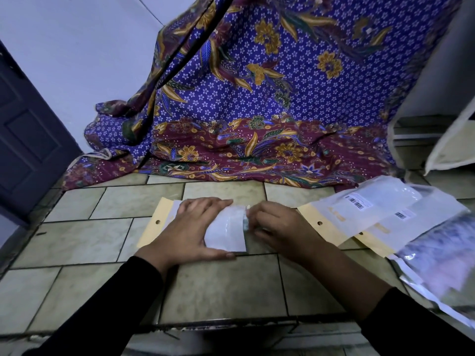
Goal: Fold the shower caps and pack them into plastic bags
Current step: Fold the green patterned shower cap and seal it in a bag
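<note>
Packing seems midway: mid-worktop (223,283), the left hand (195,227) presses straight-fingered on a plastic header bag (226,233), the right hand (275,227) pinches a shower cap (245,223) into its mouth, and two more bags (372,204) lie by the right edge.

Spare bags (365,214) right of centre bag (227,236)

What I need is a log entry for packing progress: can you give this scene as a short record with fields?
surface: tiled counter
bag: lies flat, yellow header to the left
left hand: flat on the bag, pressing it down
right hand: fingers pinch at the bag's right end
cap: only an edge shows at that end
spare bags: overlapping on the right, barcode labels up
cloth: patterned, draped behind
</note>
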